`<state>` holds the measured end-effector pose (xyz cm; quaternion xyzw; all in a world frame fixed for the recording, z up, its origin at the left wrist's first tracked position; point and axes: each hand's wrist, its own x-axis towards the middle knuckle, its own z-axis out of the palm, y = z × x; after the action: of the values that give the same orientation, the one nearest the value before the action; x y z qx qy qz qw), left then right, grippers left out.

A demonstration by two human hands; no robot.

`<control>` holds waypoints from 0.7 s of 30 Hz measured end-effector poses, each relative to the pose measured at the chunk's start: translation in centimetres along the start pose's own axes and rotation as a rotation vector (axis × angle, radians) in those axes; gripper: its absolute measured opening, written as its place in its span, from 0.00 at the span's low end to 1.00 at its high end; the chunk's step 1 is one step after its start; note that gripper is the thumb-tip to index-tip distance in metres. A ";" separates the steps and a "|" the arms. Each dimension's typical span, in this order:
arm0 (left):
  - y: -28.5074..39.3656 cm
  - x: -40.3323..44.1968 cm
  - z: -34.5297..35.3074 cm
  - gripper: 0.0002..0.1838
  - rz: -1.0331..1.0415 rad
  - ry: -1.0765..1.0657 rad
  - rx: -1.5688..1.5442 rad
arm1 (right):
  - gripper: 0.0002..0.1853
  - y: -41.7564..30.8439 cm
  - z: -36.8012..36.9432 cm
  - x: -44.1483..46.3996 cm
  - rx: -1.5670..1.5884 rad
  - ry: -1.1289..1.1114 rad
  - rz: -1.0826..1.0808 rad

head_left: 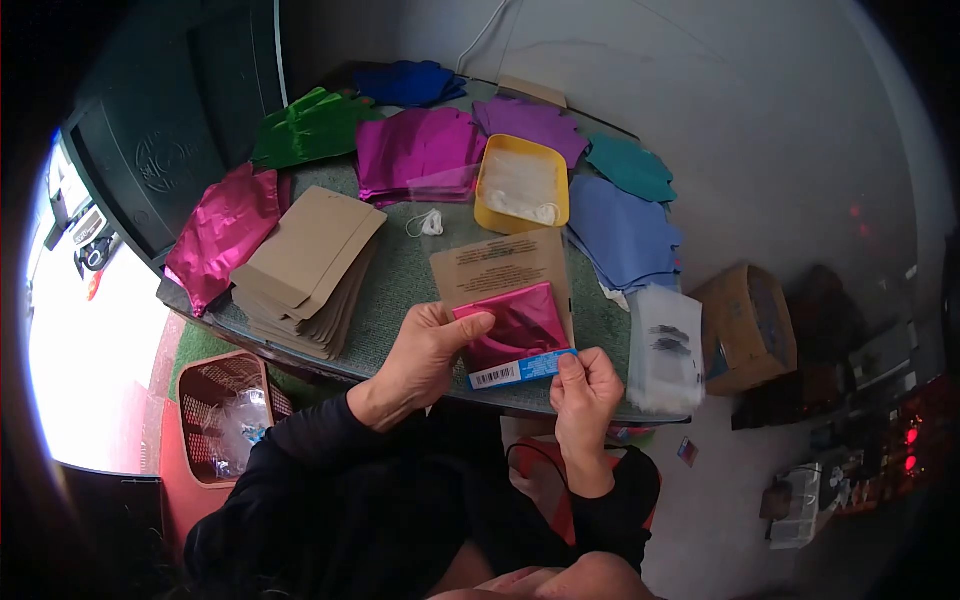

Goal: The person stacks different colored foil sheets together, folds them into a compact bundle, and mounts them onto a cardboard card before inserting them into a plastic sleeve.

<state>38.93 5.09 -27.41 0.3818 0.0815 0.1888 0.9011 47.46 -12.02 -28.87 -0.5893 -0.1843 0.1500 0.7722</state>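
Over the table's near edge I hold a packet made up of brown card with dark print over it and a folded shiny pink foil piece. My left hand grips its left side, thumb pressed on the foil. A blue and white barcode label lies along the packet's lower edge. My right hand pinches the label's right end between thumb and fingers. I cannot tell whether the label is stuck down or loose.
Around the table lie a brown card stack, a yellow tub, magenta foil pieces, blue foil pieces, a white string bundle and clear bags. A brown basket and a cardboard box stand beside it.
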 end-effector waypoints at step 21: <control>0.7 -0.8 0.1 0.19 -0.128 -0.215 0.101 | 0.13 -1.1 -1.1 2.1 -0.204 -0.131 -0.196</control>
<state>38.02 5.10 -26.85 0.4386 0.0180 0.0847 0.8945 49.86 -12.30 -27.80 -0.6328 -0.3054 0.0926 0.7055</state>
